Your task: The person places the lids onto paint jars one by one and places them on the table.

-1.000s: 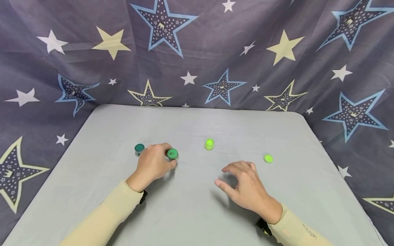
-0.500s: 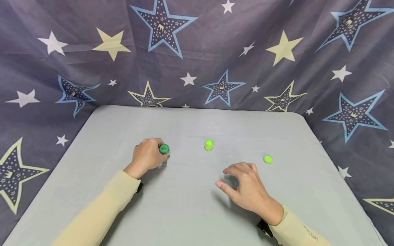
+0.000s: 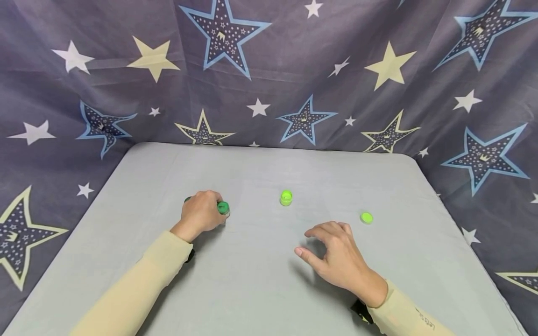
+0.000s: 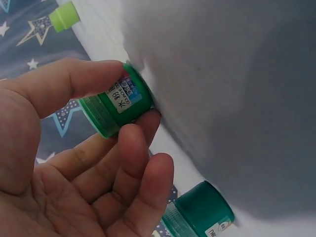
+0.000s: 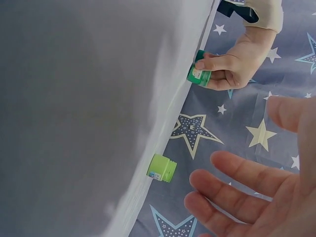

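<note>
- The green gouache jar (image 3: 223,208) has been shifted left.
- At the left of the worktop (image 3: 248,289), it is pinched by the left hand (image 3: 201,212).
- The right hand (image 3: 338,256) is held with fingers apart.

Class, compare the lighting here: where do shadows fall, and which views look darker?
Head view: bright, soft shadows on the table near the left hand and right hand; left wrist view: dimmer, broad shade toward the right, yet large label characters on the green jar show clearly; right wrist view: dim, darkest at left, lettering on the lime jar too small to read.
</note>
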A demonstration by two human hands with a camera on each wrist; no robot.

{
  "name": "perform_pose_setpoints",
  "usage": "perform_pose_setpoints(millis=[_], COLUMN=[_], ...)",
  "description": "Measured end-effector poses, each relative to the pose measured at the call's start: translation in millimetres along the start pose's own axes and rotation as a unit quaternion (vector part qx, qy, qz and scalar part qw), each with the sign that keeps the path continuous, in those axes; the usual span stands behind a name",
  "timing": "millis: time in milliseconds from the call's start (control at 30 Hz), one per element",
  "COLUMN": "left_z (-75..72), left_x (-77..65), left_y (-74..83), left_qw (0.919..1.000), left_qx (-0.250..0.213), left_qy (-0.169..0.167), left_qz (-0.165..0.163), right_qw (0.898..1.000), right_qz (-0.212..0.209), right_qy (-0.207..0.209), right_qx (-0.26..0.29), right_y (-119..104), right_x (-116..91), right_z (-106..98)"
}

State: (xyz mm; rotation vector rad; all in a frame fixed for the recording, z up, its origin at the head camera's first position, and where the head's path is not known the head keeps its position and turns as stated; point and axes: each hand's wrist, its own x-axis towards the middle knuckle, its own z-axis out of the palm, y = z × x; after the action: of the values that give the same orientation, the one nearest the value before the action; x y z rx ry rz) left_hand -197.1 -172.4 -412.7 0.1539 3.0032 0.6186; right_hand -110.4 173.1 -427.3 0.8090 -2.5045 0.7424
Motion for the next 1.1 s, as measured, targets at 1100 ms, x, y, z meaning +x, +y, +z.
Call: perform_pose_setpoints(millis=[1100], left_z=[18.5], left_x=[-21.0], left_y=[44.8], left_qw=[0.9932], left_qx=[-0.049], left_qy=[0.081], left_qz=[0.069], right_qw=[1.000], right_qz=[0.010], right_qy=[-0.007], right_qx=[-0.016], right_y=[3], right_x=[0], right_z=[0])
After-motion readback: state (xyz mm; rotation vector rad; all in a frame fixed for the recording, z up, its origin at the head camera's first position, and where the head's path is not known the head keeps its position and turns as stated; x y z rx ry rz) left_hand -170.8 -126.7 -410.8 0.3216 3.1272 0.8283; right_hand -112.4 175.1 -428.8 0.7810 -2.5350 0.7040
